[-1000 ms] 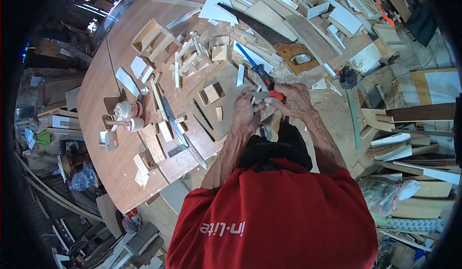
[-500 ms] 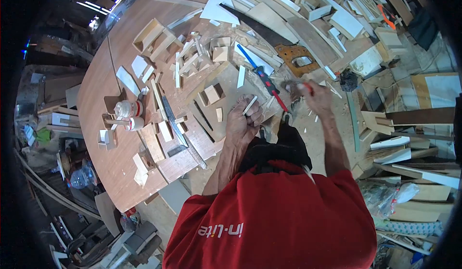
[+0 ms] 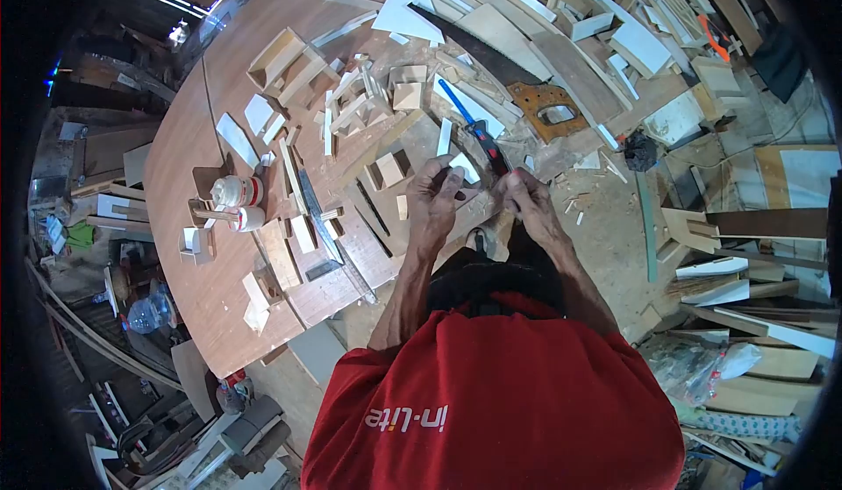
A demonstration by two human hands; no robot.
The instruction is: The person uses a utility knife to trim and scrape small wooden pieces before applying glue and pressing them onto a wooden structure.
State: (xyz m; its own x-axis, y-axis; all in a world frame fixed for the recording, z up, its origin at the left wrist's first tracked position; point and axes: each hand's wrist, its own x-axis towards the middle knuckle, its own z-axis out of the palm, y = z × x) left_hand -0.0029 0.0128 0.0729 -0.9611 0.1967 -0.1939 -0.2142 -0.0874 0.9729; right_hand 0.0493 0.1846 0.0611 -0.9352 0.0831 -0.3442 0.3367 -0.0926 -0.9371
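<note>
My left hand (image 3: pixel 436 194) is closed in a pinch at a small white-faced piece of board (image 3: pixel 464 169) above the bench edge. Close to its right, my right hand (image 3: pixel 529 201) has its fingers pressed together. A bit of red shows at those fingers, but what they hold is hidden. Just beyond lies a tool with a blue shaft and a black-and-red handle (image 3: pixel 485 142); my right hand covers its near end. A small wooden block piece (image 3: pixel 389 169) lies left of my left hand. Farther off rests a handsaw with a wooden handle (image 3: pixel 545 110).
The wooden bench (image 3: pixel 184 301) carries white jars (image 3: pixel 239 193), a metal square (image 3: pixel 321 231), an open wooden box (image 3: pixel 282 65) and several offcuts. Boards and scraps are piled at the far right. More boards (image 3: pixel 772 319) are stacked to my right.
My right hand has come left and down, close to my left hand. My left hand has shifted slightly, and the white piece at its fingers now shows a broader face.
</note>
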